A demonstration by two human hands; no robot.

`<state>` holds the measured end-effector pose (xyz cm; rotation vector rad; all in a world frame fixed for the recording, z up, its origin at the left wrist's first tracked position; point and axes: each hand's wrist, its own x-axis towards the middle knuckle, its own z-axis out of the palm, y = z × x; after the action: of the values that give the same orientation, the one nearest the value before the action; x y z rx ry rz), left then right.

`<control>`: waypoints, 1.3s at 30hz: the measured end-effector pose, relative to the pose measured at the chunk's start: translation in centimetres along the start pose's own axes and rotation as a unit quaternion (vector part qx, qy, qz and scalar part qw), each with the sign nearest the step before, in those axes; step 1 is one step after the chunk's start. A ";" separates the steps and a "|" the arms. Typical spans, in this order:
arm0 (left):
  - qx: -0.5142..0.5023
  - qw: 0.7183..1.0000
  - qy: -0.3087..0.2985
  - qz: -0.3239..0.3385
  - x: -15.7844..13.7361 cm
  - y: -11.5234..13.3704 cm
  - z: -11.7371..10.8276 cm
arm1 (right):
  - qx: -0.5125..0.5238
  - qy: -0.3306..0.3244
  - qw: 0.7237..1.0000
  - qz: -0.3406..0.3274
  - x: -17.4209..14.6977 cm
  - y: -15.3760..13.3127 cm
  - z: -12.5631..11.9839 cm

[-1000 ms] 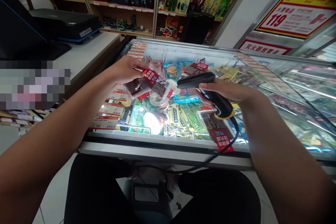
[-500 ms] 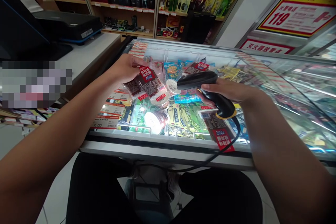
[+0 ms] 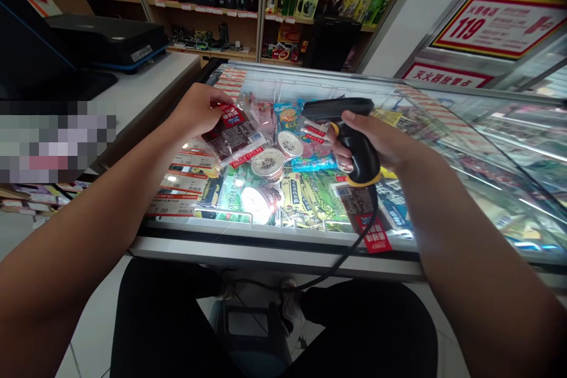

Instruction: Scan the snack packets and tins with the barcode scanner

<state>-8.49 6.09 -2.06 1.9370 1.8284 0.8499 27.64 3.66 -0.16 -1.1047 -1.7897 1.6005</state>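
My left hand [image 3: 197, 111] grips a small dark snack packet [image 3: 234, 137] with red labels and a white barcode sticker, held flat just above the freezer's glass lid [image 3: 443, 147]. My right hand [image 3: 376, 142] is closed on the handle of a black barcode scanner [image 3: 349, 130] with a yellow ring; its head points left toward the packet. The scanner's black cable [image 3: 349, 248] hangs over the freezer's front edge. A second dark packet with a red label [image 3: 363, 218] lies on the glass below my right hand.
The chest freezer [image 3: 274, 248] holds many coloured packets and round tubs under the glass. A white counter [image 3: 137, 91] with a black machine [image 3: 106, 41] stands at left. Shelves of goods [image 3: 274, 6] line the back wall. My dark-trousered legs show below.
The scanner has risen and tilted more upright, its head now farther back. The packet in my left hand has lowered and turned flatter toward the glass.
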 end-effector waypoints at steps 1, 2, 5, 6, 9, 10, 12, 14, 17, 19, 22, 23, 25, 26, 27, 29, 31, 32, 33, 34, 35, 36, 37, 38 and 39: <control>0.048 0.998 0.020 0.020 -0.1 -0.1 -0.2 | 0.027 0.017 0.999 -0.004 0.2 0.0 0.1; 0.096 0.994 0.039 0.046 -0.4 0.1 -0.3 | 0.059 0.030 0.998 -0.012 0.3 -0.1 0.0; 0.189 0.969 0.055 0.152 -2.1 2.5 0.5 | 0.161 0.024 0.986 -0.042 0.4 -0.7 -0.6; 0.200 0.959 0.027 0.197 -3.0 3.7 1.3 | 0.190 0.008 0.981 -0.047 0.3 -0.9 -0.9; 0.203 0.907 -0.113 0.352 -6.7 7.5 5.1 | 0.251 -0.031 0.966 -0.059 -0.3 -1.6 -1.6; 0.198 0.877 -0.158 0.408 -8.0 8.4 6.6 | 0.262 -0.026 0.963 -0.061 -0.5 -1.7 -1.6; 0.168 0.817 -0.215 0.509 -10.5 9.7 9.1 | 0.272 -0.005 0.960 -0.059 -0.9 -1.9 -1.6; 0.148 0.774 -0.247 0.564 -12.1 10.2 10.7 | 0.276 0.002 0.960 -0.052 -1.0 -1.9 -1.3; 0.144 0.756 -0.247 0.588 -12.2 10.0 10.9 | 0.296 -0.027 0.953 -0.058 -0.9 -1.7 -1.2; 0.157 0.765 -0.230 0.581 -11.3 9.6 10.0 | 0.310 -0.043 0.948 -0.063 -0.8 -1.6 -1.2; 0.206 0.781 -0.198 0.556 -9.7 8.8 8.6 | 0.307 -0.044 0.949 -0.060 -0.6 -1.6 -1.2; 0.228 0.785 -0.186 0.545 -9.2 8.5 8.1 | 0.295 -0.036 0.953 -0.064 -0.6 -1.6 -1.2; 0.266 0.795 -0.161 0.521 -8.5 7.8 7.3 | 0.245 -0.009 0.966 -0.080 -0.6 -1.6 -1.2; 0.279 0.800 -0.154 0.509 -8.2 7.6 7.0 | 0.202 0.006 0.976 -0.077 -0.6 -1.6 -1.2; 0.286 0.807 -0.151 0.495 -7.9 7.3 6.6 | 0.150 0.016 0.987 -0.063 -0.7 -1.6 -1.2; 0.288 0.824 -0.158 0.461 -7.4 7.0 6.1 | 0.037 0.007 0.999 -0.005 -1.1 -1.4 -1.5; 0.283 0.841 -0.166 0.431 -7.1 6.7 5.7 | -0.051 -0.048 0.997 0.043 -1.5 -1.3 -2.0; 0.279 0.846 -0.170 0.421 -7.0 6.6 5.6 | -0.083 -0.084 0.992 0.051 -1.8 -1.2 -2.4; 0.273 0.849 -0.173 0.417 -6.9 6.5 5.5 | -0.112 -0.120 0.985 0.053 -2.0 -1.1 -2.7; 0.267 0.851 -0.177 0.416 -6.8 6.4 5.4 | -0.138 -0.150 0.977 0.056 -2.2 -1.0 -3.1; 0.260 0.852 -0.181 0.415 -6.8 6.3 5.4 | -0.161 -0.174 0.970 0.063 -2.4 -0.9 -3.4; 0.255 0.853 -0.187 0.414 -6.8 6.3 5.3 | -0.176 -0.191 0.963 0.073 -2.5 -0.9 -3.6; 0.253 0.854 -0.193 0.411 -6.8 6.3 5.3 | -0.186 -0.201 0.958 0.084 -2.6 -0.8 -3.8; 0.255 0.854 -0.198 0.407 -6.9 6.4 5.3 | -0.188 -0.200 0.957 0.093 -2.7 -0.8 -3.9; 0.260 0.855 -0.199 0.403 -6.9 6.4 5.3 | -0.188 -0.192 0.958 0.100 -2.7 -0.8 -3.9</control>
<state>-0.09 -0.63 -3.39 3.0187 1.0173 0.0700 32.07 3.64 1.76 -1.2347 -2.3801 1.7288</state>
